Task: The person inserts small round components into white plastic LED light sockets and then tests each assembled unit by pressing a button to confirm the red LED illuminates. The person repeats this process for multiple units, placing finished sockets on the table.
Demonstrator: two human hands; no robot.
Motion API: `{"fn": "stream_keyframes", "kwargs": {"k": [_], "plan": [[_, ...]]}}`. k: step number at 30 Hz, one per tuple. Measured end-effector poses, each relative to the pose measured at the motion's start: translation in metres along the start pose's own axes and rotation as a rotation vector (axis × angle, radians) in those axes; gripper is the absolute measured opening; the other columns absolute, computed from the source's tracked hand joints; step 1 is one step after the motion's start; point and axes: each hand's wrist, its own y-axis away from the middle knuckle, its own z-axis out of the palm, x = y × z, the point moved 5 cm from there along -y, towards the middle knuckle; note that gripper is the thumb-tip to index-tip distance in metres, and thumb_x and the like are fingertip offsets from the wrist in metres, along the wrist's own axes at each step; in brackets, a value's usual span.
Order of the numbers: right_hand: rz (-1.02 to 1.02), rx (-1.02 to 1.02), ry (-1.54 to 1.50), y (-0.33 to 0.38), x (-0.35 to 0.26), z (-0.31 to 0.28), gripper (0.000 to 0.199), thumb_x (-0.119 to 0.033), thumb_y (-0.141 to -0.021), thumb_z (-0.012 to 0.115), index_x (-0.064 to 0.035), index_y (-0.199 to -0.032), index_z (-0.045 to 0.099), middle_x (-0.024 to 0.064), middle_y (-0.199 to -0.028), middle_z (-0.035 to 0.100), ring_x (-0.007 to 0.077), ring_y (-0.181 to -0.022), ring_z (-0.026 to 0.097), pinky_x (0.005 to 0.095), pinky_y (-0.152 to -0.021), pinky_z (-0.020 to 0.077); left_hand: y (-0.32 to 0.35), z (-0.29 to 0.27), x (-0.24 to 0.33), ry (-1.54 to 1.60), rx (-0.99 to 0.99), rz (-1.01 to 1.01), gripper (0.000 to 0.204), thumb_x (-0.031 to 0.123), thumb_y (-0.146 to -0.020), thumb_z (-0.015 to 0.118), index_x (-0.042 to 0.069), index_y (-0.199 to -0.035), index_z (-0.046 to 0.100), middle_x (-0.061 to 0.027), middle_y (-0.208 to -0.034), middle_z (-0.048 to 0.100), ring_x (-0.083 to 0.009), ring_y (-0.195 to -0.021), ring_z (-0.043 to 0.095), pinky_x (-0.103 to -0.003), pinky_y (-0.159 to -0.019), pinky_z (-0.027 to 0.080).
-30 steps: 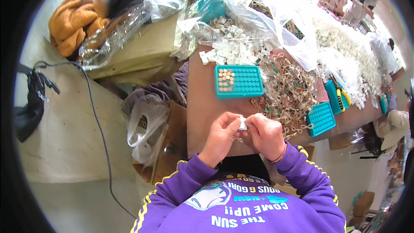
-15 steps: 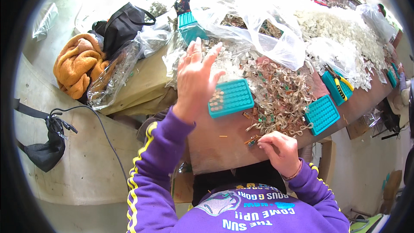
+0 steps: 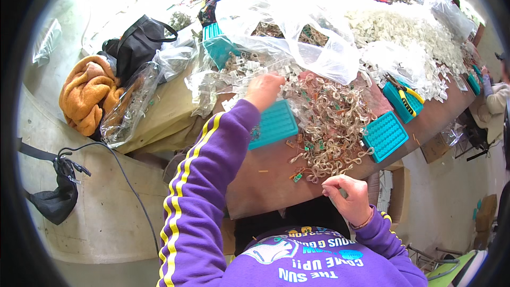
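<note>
My left hand [image 3: 264, 91] reaches over the far edge of a teal ridged tray [image 3: 277, 122], fingers curled down at the small white plastic pieces [image 3: 246, 69] beyond it. Whatever those fingers hold is hidden. My right hand [image 3: 348, 195] is closed in a pinch above the table's near edge, thumb against forefinger; anything between them is too small to make out. Just left of it lies a little green and orange part [image 3: 298, 176]. A heap of tangled beige cords with green and orange bits [image 3: 334, 127] spreads beyond the right hand.
Right of the heap lies another teal tray [image 3: 385, 136], with yellow-handled pliers [image 3: 406, 98] on a teal block. Plastic bags [image 3: 287, 16] and a large white pile [image 3: 409, 34] cover the far table. A black bag [image 3: 141, 45] and orange cloth [image 3: 90, 95] sit left. People work in the background.
My left hand has gone from raised with spread fingers to curled down at the white pieces. My right hand has drawn slightly away from the green and orange part. The view has shifted a little.
</note>
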Motion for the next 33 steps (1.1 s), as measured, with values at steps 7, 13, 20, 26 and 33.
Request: {"fn": "stream_keyframes", "kwargs": {"k": [7,13,20,26,33], "plan": [[-0.017,-0.035,-0.032,-0.003,-0.004,0.010,0.006,0.000,-0.083,0.068,0.0011,-0.089,0.066,0.0110,-0.080,0.069,0.0194,-0.068,0.069,0.0281,-0.061,0.0539,0.051,-0.050,0.006,0.746,0.338,-0.391,0.024,0.017,-0.092,0.062,0.011,-0.114,0.069,-0.0058,-0.086,0.071,-0.0151,-0.076,0.063,-0.027,-0.071,0.049],[-0.059,0.087,-0.036,-0.031,-0.022,0.015,0.017,-0.003,-0.085,0.068,0.0004,-0.102,0.064,0.0118,-0.094,0.068,0.0194,-0.085,0.068,0.0296,-0.075,0.0534,0.115,-0.065,0.045,1.845,0.430,-0.479,0.027,0.015,-0.097,0.060,0.001,-0.120,0.063,-0.0061,-0.100,0.068,-0.0101,-0.093,0.061,-0.024,-0.085,0.049],[0.340,-0.160,-0.790,-0.053,-0.017,0.063,0.055,-0.015,-0.092,0.065,-0.0025,-0.139,0.039,0.0088,-0.114,0.055,0.0197,-0.103,0.059,0.0339,-0.092,0.0490,0.181,-0.059,0.105,2.034,0.370,-0.509,0.026,0.006,-0.097,0.057,-0.002,-0.121,0.059,-0.0091,-0.107,0.065,-0.0161,-0.098,0.063,-0.030,-0.090,0.051],[-0.115,0.024,-0.064,-0.050,-0.038,0.062,0.024,-0.001,-0.074,0.077,-0.0036,-0.096,0.067,0.0118,-0.094,0.066,0.0189,-0.086,0.065,0.0281,-0.072,0.0514,0.205,-0.041,0.112,2.039,0.323,-0.610,0.024,0.008,-0.095,0.060,-0.001,-0.117,0.060,-0.0076,-0.098,0.066,-0.0154,-0.091,0.063,-0.030,-0.089,0.051],[0.282,-0.111,-0.480,-0.039,-0.025,0.080,0.005,0.000,-0.085,0.070,0.0025,-0.089,0.067,0.0052,-0.081,0.065,0.0110,-0.068,0.064,0.0217,-0.060,0.0501,0.222,-0.029,0.121,2.333,0.426,-0.525,0.029,0.013,-0.094,0.064,-0.001,-0.119,0.059,-0.0064,-0.099,0.064,-0.0131,-0.090,0.061,-0.028,-0.086,0.051]]}}
